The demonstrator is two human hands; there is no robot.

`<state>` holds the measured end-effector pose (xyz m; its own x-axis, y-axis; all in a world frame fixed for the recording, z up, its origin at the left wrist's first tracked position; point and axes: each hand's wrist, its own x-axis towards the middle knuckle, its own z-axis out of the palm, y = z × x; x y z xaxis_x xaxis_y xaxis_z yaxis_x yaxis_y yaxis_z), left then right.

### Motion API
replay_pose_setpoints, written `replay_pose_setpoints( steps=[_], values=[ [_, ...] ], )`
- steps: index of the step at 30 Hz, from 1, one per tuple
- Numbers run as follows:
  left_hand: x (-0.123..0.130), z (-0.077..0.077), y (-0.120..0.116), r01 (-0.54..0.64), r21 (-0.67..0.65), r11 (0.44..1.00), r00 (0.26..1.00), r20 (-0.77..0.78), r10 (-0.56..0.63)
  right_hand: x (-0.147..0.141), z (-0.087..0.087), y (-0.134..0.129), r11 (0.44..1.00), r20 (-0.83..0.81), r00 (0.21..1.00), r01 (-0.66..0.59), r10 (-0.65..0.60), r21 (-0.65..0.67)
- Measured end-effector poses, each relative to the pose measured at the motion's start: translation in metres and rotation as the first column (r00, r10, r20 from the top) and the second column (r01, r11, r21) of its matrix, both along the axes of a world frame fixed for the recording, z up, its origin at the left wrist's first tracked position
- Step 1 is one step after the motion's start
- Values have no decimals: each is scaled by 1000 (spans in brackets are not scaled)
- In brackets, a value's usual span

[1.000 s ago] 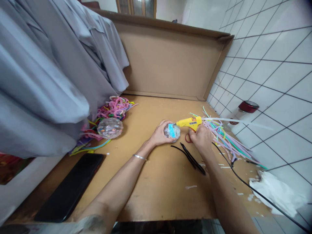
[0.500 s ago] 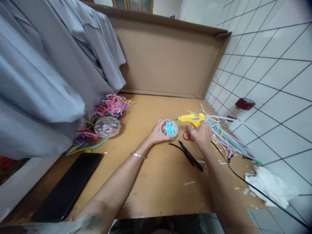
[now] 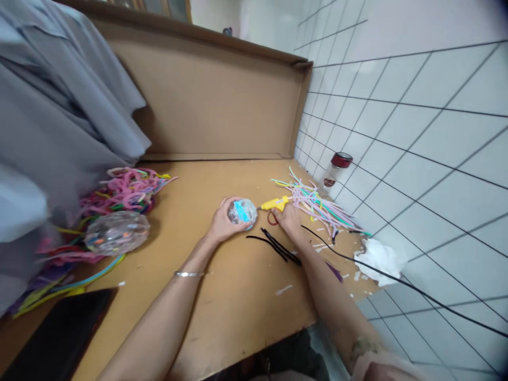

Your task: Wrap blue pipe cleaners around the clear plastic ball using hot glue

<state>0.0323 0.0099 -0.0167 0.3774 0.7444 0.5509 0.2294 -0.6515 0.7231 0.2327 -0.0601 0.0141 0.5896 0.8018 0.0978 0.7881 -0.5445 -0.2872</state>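
Note:
My left hand (image 3: 223, 222) is wrapped around the side of a small round clear faceted container (image 3: 251, 212) with a bright blue strip on it. A yellow hot glue gun (image 3: 274, 203) is gripped in my right hand (image 3: 289, 218), its nozzle pointing left at the container's right edge. Whether the tip touches it I cannot tell. Red-handled scissors (image 3: 272, 218) lie partly hidden by the right hand. Just in front of the hands are several black pipe cleaners (image 3: 278, 247) on the brown tabletop (image 3: 226, 296).
On the left, a larger clear faceted bowl (image 3: 117, 233) sits by a heap of coloured pipe cleaners (image 3: 130, 190), with a black phone-like slab (image 3: 59, 333) nearer. At right are pastel pipe cleaners (image 3: 321, 203), a red-lidded jar (image 3: 337, 166), white tissue (image 3: 379, 259) and a black cord (image 3: 381, 272).
The view has swung right, so everything sits further left. Relative to the container, the glue gun has come lower, its nozzle now beside the container's right edge. Both hands keep their grips.

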Motion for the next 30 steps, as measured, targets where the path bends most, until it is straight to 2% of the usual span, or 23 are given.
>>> replay_pose_setpoints(
  steps=[2,5,8,13,18,21,24,27,30],
  values=[
    [0,0,0,-6,-2,1000,1000,-10,6,-1,-4,-2,1000,48,999,25,-25,-10],
    [0,2,-2,-14,-12,1000,1000,-23,14,-2,-5,-5,998,176,983,42,-50,44],
    [0,4,-4,-14,8,1000,1000,-27,14,-1,-1,-8,995,243,970,-8,-16,98],
    [1,6,-3,-12,16,1000,1000,-26,12,-4,8,-8,993,148,988,-67,52,99],
    [1,5,-3,-3,20,1000,1000,-28,3,-9,10,-10,993,36,999,-26,22,112],
    [2,5,-4,-3,23,1000,1000,-18,3,-6,8,-15,992,25,1000,-16,13,125],
    [2,4,-4,8,50,999,1000,-7,-8,-2,4,-19,976,12,1000,-3,0,217],
    [2,4,-3,6,78,997,1000,-4,-6,1,-1,-22,953,9,998,-64,64,296],
    [2,5,-4,5,81,997,1000,-10,-4,-1,-5,-25,942,-12,995,-90,99,323]
  ],
)
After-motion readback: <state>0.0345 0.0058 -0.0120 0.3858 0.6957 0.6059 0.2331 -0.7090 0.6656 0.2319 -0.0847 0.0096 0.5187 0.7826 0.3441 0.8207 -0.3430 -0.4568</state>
